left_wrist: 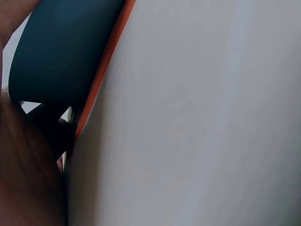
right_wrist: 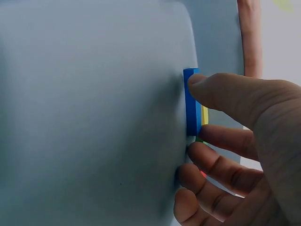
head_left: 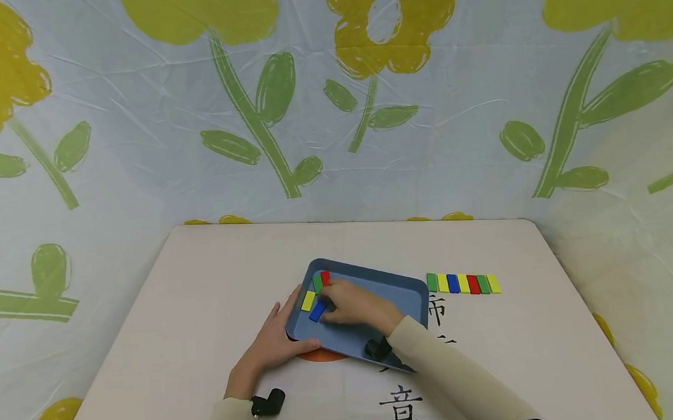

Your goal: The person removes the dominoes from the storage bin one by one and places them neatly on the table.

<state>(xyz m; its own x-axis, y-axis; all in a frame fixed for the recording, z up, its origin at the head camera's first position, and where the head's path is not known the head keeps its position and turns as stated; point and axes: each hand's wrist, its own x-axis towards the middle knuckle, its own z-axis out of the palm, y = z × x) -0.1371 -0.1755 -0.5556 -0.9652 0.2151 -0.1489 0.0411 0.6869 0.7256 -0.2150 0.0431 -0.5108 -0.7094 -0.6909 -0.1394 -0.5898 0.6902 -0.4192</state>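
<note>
One surface: a pale cloth-covered surface [head_left: 192, 324] with printed characters carries everything; a flowered sheet hangs behind it.
Tray: a single blue-grey tray [head_left: 397, 284] sits near the middle of the surface, over an orange patch that shows at its near edge.
Left hand: the left hand [head_left: 275, 344] rests at the tray's left rim, its straight fingers laid along the edge and the thumb along the near edge; they look relaxed rather than curled round it.
Right hand: the right hand [head_left: 355, 305] lies inside the tray, thumb and fingers [right_wrist: 221, 94] closed in a pinch on the blue block [right_wrist: 191, 101].
Blue block: it lies in the tray's left part, just beside the yellow block [head_left: 308, 300], with a green block [head_left: 317, 283] and a red block [head_left: 325, 278] a little farther back.
Blocks in the tray, counted: four that show — one blue, one yellow, one green, one red.
Row outside the tray: seven blocks [head_left: 463, 284] side by side to the right — two green, three yellow, one blue, one red.
Doing the step well: I judge the pinch is best kept on the block's long sides, lifting straight so that the neighbours do not shift, while the left hand steadies the tray.
</note>
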